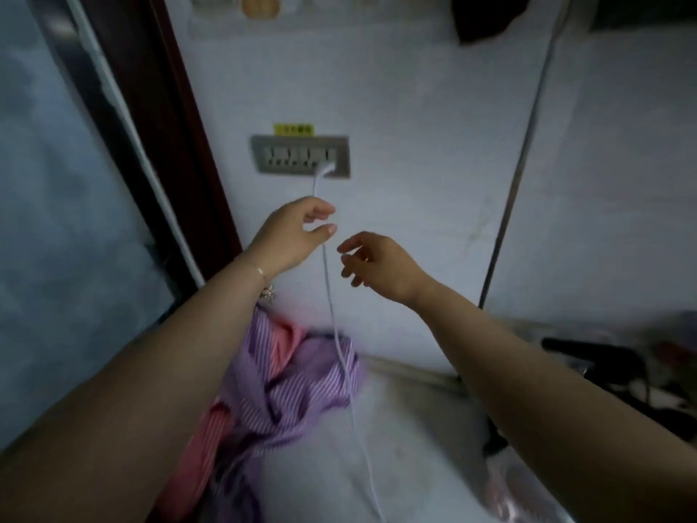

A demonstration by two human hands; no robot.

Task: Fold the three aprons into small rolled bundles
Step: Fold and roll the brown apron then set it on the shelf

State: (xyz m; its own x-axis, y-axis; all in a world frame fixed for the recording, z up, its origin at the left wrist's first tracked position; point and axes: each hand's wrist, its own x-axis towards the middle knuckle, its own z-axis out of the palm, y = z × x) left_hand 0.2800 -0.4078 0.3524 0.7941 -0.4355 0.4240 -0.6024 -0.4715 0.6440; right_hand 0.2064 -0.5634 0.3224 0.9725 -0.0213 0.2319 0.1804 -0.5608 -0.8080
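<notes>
A heap of striped cloth, purple and pink, lies crumpled on the pale surface below my left forearm. Both my hands are raised in front of the wall, well above the cloth. My left hand has thumb and fingers curved around a thin white cable that hangs from the wall socket; whether it actually pinches it is unclear. My right hand hovers just right of the cable with fingers loosely spread, holding nothing.
A grey socket plate with a yellow label sits on the pale wall. A dark door frame runs down the left. Black items lie at right; a dark cloth hangs top right.
</notes>
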